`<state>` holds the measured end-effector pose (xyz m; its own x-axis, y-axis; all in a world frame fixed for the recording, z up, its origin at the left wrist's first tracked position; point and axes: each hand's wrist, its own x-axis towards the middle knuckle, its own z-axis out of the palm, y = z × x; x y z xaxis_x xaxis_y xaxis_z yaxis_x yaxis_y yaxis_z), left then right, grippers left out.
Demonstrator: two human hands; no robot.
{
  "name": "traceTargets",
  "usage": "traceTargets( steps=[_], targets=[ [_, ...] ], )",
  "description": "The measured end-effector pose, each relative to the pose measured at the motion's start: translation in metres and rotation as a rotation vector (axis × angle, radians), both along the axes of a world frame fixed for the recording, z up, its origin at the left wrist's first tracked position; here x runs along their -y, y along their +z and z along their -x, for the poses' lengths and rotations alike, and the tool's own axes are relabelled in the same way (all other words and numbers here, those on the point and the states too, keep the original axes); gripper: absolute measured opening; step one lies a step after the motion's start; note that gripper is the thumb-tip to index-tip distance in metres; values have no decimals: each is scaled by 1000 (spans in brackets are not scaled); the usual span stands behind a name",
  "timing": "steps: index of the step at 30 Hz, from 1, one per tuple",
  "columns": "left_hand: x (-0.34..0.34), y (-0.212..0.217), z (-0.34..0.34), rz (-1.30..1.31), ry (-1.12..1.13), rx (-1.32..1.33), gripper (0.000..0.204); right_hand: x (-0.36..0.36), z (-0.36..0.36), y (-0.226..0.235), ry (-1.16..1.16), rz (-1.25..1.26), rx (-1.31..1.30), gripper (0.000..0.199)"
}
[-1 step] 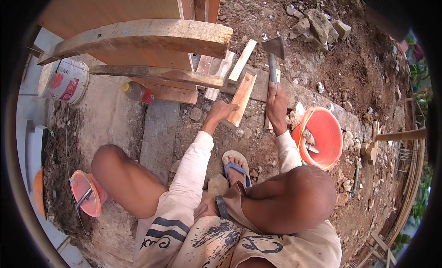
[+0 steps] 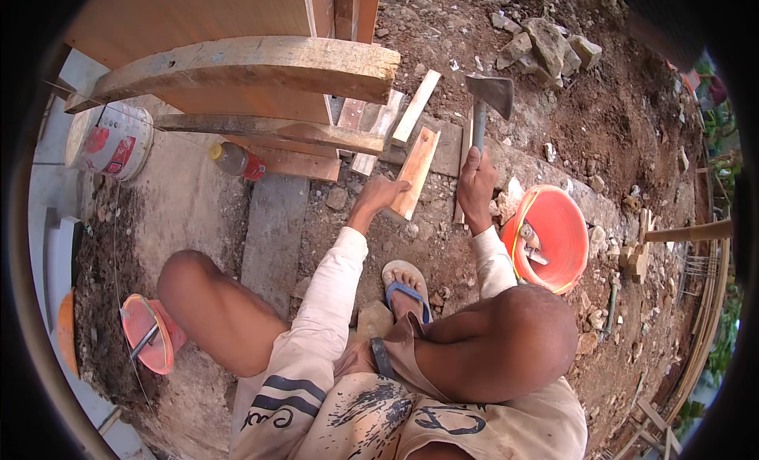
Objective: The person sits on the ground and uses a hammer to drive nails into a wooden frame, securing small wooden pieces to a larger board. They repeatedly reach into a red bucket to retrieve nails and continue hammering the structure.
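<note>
Left hand (image 2: pixel 379 193): partly closed, gripping the short wooden plank (image 2: pixel 419 169) by the left edge of its near half; cannot tell how the fingers sit under the wood.
Right hand (image 2: pixel 476 183): closed in a fist around the handle of the hatchet (image 2: pixel 489 90), to the right of the plank and apart from it.
Short wooden plank: held out in front of the body, between both hands, far end slanting to the right; cannot tell whether touching the ground.
Hatchet: head beyond the fist, farther out than the plank and to its right; broad edge turned rightward, wood and steel apart.
Wood strip (image 2: pixel 460 211): lying just right of the plank, partly hidden by the right hand.
Pale stick (image 2: pixel 417 108): just beyond the plank, roughly in line with its slant.
Timber beams (image 2: pixel 261 60): left of the plank and beyond it, alongside broad panels.
Bottle (image 2: pixel 231 158): left of the plank, yellow-capped, tipped on its side.
White bucket (image 2: pixel 115 151): far to the left of the plank.
Salmon bucket (image 2: pixel 565 234): right of the plank and nearer the body, with a trowel-like tool (image 2: pixel 538 257) inside.
Sandal (image 2: pixel 402 267): on the near side of the plank, blue-strapped, worn on a foot.
</note>
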<state>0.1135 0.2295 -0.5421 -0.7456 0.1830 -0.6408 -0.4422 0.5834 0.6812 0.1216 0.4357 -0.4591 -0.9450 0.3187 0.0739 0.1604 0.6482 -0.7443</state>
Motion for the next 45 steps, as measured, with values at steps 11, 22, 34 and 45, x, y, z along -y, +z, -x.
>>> traceTargets(
  steps=[11,22,34,45],
  targets=[
    [4,-21,2,6,18,-84,69,-5,4,-61,-38,-40,-11,57],
    [3,-41,-5,-113,-7,-129,65,-51,1,-99,221,-308,396,63],
    [-3,-64,-19,-93,-6,-149,64,-79,27,-115,51,-335,397,63],
    [13,-71,-17,-369,131,-84,59,-73,7,-141,50,-255,364,70]
  ],
)
